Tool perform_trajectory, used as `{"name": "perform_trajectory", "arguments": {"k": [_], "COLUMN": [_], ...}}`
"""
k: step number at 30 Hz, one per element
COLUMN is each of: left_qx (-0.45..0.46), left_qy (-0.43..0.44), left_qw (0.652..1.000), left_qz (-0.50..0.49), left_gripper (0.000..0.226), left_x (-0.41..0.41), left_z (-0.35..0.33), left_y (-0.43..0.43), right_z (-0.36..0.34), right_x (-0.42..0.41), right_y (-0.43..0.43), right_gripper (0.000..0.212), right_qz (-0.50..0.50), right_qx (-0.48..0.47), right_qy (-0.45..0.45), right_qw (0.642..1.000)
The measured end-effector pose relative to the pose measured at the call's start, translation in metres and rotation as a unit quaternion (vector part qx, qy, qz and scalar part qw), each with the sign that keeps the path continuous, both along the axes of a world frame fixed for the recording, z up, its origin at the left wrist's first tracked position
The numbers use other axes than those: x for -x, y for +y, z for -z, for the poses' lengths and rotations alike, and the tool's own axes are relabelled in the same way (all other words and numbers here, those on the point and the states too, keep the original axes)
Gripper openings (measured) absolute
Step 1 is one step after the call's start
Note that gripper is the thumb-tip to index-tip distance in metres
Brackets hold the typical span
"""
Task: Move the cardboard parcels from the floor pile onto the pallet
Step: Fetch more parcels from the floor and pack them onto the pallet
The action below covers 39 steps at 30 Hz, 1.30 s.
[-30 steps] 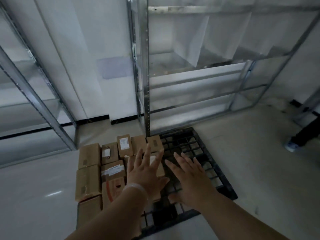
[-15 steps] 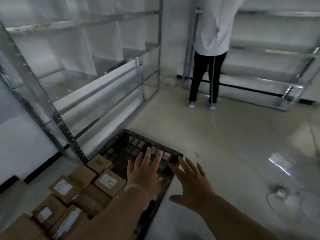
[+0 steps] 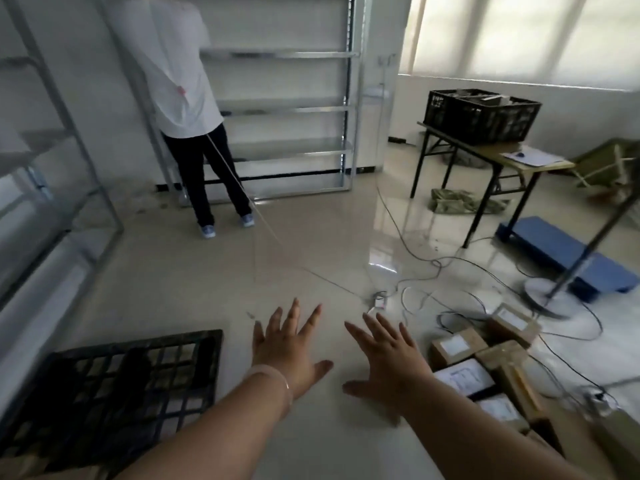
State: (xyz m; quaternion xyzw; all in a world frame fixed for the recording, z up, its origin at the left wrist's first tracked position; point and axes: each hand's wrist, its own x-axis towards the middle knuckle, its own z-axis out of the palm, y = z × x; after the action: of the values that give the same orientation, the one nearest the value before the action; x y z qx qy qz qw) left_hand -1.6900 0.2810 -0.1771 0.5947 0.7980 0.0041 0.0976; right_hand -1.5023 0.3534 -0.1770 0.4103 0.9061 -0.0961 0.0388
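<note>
Pale glossy tiled floor (image 3: 311,258), dim rm. Steel shelving racks (image 3: 294,109) along back + left walls. Second person in white top (image 3: 180,81) stood facing the back rack, well apart from the work area. Loose grey cables (image 3: 433,271) trailed across the floor near the pile.

Change vs half a sec before: view had swung right.
- Black plastic grid pallet (image 3: 114,379) was centre-frame earlier w/ parcels on its left part. It now sat lower left, mostly bare grid showing.
- Brown cardboard parcels w/ white labels (image 3: 502,358), i.e. the floor pile, had come into view lower right. Several lay loosely together, touching each other.

L hand (image 3: 287,351): palm down, fingers straight + spread, holding nothing, over bare floor btwn pallet and pile.

R hand (image 3: 388,362): same, fingers apart, empty, just beside the pile's near-left edge. Not touching it, as far as could be told.

Reading: prob. turning back empty-handed for the next pickup. Hands posed as before, so no grasp begun. Pile not cleared: four or five parcels visible, maybe more cut off at frame edge.

Next move likely needs a reach right + down, w/ both hands on a parcel's sides.

Watch: cables close to pile = snag/trip risk.
</note>
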Motion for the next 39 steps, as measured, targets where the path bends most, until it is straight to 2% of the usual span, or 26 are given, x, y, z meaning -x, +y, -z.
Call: {"name": "perform_trajectory", "arguments": {"k": [6, 12, 18, 24, 30, 36, 39], "left_qx": [-0.008, 0.012, 0.039, 0.088, 0.127, 0.094, 0.096], "left_qy": [-0.006, -0.008, 0.006, 0.019, 0.021, 0.041, 0.041], "left_qw": [0.994, 0.981, 0.969, 0.96, 0.932, 0.904, 0.885], "left_qz": [0.111, 0.194, 0.243, 0.266, 0.338, 0.416, 0.453], "left_gripper": [0.091, 0.089, 0.091, 0.091, 0.093, 0.093, 0.093], "left_x": [-0.127, -0.232, -0.28, -0.281, -0.257, -0.223, -0.226], "left_z": [-0.002, 0.004, 0.022, 0.046, 0.071, 0.068, 0.071], "left_y": [0.045, 0.076, 0.096, 0.141, 0.204, 0.295, 0.321], "right_z": [-0.01, -0.013, 0.004, 0.033, 0.057, 0.06, 0.062], "right_x": [-0.139, -0.253, -0.316, -0.327, -0.303, -0.242, -0.225], "right_y": [0.009, 0.011, 0.013, 0.032, 0.077, 0.125, 0.126], "right_gripper": [0.097, 0.104, 0.106, 0.107, 0.108, 0.105, 0.103], "right_qz": [0.098, 0.188, 0.258, 0.312, 0.39, 0.451, 0.499], "right_qx": [-0.008, -0.01, 0.008, 0.043, 0.075, 0.094, 0.096], "right_qy": [-0.006, -0.015, -0.005, -0.036, -0.06, -0.028, -0.017], "right_qw": [0.995, 0.982, 0.966, 0.948, 0.916, 0.887, 0.861]}}
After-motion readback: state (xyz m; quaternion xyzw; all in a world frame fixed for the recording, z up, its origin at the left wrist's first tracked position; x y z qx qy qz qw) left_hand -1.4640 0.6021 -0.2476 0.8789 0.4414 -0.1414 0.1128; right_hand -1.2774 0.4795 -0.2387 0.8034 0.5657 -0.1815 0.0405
